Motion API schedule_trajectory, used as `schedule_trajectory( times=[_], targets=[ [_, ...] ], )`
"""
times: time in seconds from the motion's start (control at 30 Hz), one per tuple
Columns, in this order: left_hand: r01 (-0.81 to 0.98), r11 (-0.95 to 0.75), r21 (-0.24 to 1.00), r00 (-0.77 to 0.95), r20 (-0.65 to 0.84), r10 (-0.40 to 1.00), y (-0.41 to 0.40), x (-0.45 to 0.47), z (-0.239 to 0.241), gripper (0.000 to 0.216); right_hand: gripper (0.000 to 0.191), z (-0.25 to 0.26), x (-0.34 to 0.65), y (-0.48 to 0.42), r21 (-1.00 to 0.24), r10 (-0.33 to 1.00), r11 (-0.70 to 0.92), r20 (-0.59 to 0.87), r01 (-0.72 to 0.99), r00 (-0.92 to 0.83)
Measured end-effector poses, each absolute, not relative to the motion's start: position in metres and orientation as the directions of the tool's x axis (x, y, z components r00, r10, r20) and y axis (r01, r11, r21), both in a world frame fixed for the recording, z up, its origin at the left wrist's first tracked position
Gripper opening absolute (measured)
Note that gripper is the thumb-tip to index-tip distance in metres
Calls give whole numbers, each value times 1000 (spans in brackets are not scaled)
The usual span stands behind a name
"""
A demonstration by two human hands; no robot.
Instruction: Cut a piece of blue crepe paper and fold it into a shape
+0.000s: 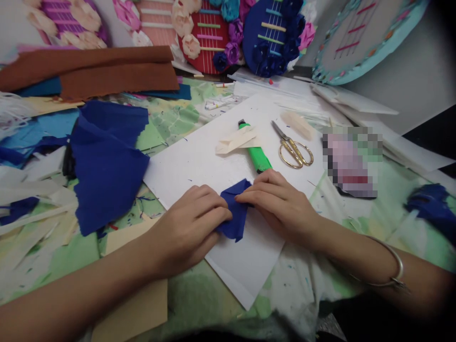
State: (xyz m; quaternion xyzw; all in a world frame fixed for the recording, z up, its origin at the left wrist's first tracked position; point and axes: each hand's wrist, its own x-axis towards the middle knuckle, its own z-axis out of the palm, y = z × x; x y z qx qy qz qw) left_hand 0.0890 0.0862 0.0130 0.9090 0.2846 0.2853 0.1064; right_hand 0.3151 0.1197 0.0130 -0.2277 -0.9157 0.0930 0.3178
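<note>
A small piece of dark blue crepe paper (235,209) lies on a white sheet (199,161) in front of me. My left hand (188,228) pinches its left edge with curled fingers. My right hand (278,202) presses and pinches its right edge. Both hands hold the blue piece down on the sheet; part of it is hidden under my fingers. A silver bangle (394,270) sits on my right wrist.
A green utility knife (257,154) under a cream paper strip (237,140) and gold-handled scissors (294,148) lie just beyond my hands. A large blue crepe sheet (107,166) lies left, brown felt (107,71) behind it. Flower-decorated craft boards (213,33) stand at the back.
</note>
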Motion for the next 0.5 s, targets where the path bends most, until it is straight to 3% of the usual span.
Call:
schedule_trajectory(
  times=[0.1, 0.2, 0.23, 0.33, 0.5],
  targets=[
    [509, -788, 347, 578, 541, 611, 86, 90, 12, 19, 29, 19, 312, 114, -354, 484, 872, 520, 338, -704],
    [538, -763, 358, 514, 579, 633, 84, 92, 12, 17, 55, 24, 308, 106, -359, 486, 869, 498, 340, -718],
    [537, -766, 353, 518, 578, 630, 84, 92, 12, 17, 51, 24, 307, 104, -351, 489, 869, 500, 349, -715],
    [521, -790, 324, 579, 545, 606, 84, 91, 12, 15, 17, 22, 308, 104, -291, 486, 874, 516, 389, -706],
    [427, -835, 347, 696, 464, 548, 92, 81, 13, 22, 16, 19, 320, 116, -207, 373, 928, 469, 311, -801]
  ],
)
